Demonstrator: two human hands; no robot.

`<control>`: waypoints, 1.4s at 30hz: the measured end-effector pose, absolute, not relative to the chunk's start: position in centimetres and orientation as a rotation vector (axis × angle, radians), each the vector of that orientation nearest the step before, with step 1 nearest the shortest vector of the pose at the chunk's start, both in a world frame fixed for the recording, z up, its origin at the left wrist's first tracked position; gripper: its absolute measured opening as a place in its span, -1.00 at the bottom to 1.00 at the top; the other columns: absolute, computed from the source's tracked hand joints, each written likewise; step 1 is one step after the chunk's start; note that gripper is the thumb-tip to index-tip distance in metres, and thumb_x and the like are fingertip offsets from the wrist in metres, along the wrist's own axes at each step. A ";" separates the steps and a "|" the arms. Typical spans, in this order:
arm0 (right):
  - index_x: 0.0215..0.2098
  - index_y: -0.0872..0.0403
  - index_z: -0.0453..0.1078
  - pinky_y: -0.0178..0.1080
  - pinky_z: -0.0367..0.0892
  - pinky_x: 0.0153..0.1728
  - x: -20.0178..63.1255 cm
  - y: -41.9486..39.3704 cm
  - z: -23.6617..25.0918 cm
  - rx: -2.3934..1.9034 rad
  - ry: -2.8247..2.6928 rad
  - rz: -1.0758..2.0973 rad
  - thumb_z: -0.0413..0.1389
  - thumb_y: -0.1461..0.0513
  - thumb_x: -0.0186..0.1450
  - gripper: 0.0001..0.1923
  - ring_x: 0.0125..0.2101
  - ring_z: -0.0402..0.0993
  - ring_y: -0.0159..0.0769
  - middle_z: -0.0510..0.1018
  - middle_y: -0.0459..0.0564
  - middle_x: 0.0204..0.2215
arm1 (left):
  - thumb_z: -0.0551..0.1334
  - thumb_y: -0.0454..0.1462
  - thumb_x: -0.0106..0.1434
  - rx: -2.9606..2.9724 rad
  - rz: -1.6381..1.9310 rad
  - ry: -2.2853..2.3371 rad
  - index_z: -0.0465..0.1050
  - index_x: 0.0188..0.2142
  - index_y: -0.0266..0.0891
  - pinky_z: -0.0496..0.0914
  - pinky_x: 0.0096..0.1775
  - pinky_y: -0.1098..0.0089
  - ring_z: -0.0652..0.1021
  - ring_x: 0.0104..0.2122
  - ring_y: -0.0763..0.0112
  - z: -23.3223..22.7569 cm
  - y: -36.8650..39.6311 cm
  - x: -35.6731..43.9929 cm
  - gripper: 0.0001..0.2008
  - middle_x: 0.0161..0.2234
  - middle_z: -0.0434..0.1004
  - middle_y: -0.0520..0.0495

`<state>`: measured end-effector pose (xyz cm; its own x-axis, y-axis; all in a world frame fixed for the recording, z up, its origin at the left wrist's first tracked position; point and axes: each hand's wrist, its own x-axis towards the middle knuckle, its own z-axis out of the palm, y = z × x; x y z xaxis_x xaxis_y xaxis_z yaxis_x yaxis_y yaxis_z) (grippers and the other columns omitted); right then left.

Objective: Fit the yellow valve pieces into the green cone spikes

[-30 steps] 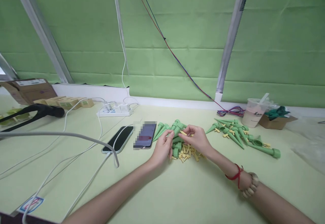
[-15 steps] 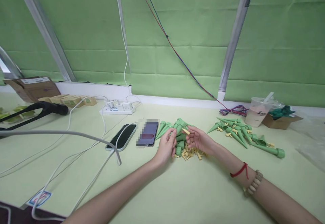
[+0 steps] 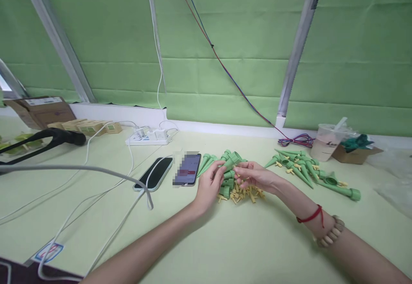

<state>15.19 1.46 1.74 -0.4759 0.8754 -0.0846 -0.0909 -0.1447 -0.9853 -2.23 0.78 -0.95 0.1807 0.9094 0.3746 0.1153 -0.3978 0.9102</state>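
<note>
My left hand point(image 3: 210, 186) is closed around a green plastic watering spike point(image 3: 232, 161), its wide collar end tilted up to the right. Close beside it, my right hand point(image 3: 257, 176) pinches thumb and fingers together at the spike. A small yellow valve piece is mostly hidden in those fingertips. Under and around both hands lies a pile of green spikes point(image 3: 228, 183) and loose yellow valve pieces point(image 3: 240, 194). To the right rests another group of green spikes point(image 3: 302, 168), several with yellow pieces fitted.
Two phones point(image 3: 156, 173) point(image 3: 190, 170) lie left of the pile, with white cables point(image 3: 112, 185) running to a power strip point(image 3: 149, 137). A plastic cup point(image 3: 326, 142), a small cardboard box point(image 3: 355, 153) and coiled wire point(image 3: 296, 140) stand at the back right.
The green spike in my left hand has turned, bringing its collar end into view. My right fingers have closed in on it, and the yellow piece seen between my hands is now mostly covered.
</note>
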 end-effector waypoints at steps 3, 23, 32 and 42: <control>-0.55 0.15 0.33 -0.35 0.42 -0.50 14.9 1.6 1.8 -1.066 -1.469 1.398 0.31 0.10 -0.08 -0.67 -0.56 0.43 -0.43 0.47 -0.11 -0.60 | 0.07 -0.08 0.23 1.678 1.296 1.014 0.34 -0.18 -0.21 0.08 -0.64 0.54 0.17 -0.69 0.59 -1.1 1.2 -2.3 -0.71 -0.68 0.08 0.16; -0.56 0.08 0.29 -0.39 0.01 -0.59 13.0 0.0 1.1 -1.363 -2.020 -0.276 0.04 0.37 0.10 -0.88 -0.62 0.29 -0.46 0.45 -0.15 -0.61 | 0.10 -0.08 0.21 1.623 1.260 0.996 0.33 -0.24 -0.22 0.09 -0.66 0.56 0.17 -0.71 0.59 -1.3 2.4 -2.5 -0.73 -0.71 0.04 0.18; -0.46 0.05 0.37 -0.37 -0.03 -0.57 12.6 -1.5 2.5 -1.477 -2.190 -0.262 0.03 0.33 0.20 -0.88 -0.47 0.41 -0.44 0.53 -0.15 -0.47 | 0.07 -0.04 0.22 1.464 1.621 1.112 0.26 -0.20 -0.19 0.16 -0.62 0.54 0.24 -0.70 0.58 -0.2 4.5 -4.2 -0.70 -0.67 0.13 0.18; -0.32 0.01 0.47 -0.36 0.12 -0.50 15.7 -0.9 4.9 -1.991 -2.280 0.110 0.20 0.20 0.07 -0.82 -0.34 0.46 -0.28 0.56 -0.05 -0.37 | -0.01 -0.21 0.27 1.900 1.399 1.362 0.32 -0.07 -0.19 0.25 -0.36 0.43 0.42 -0.42 0.42 -0.5 4.7 -4.6 -0.71 -0.43 0.42 -0.01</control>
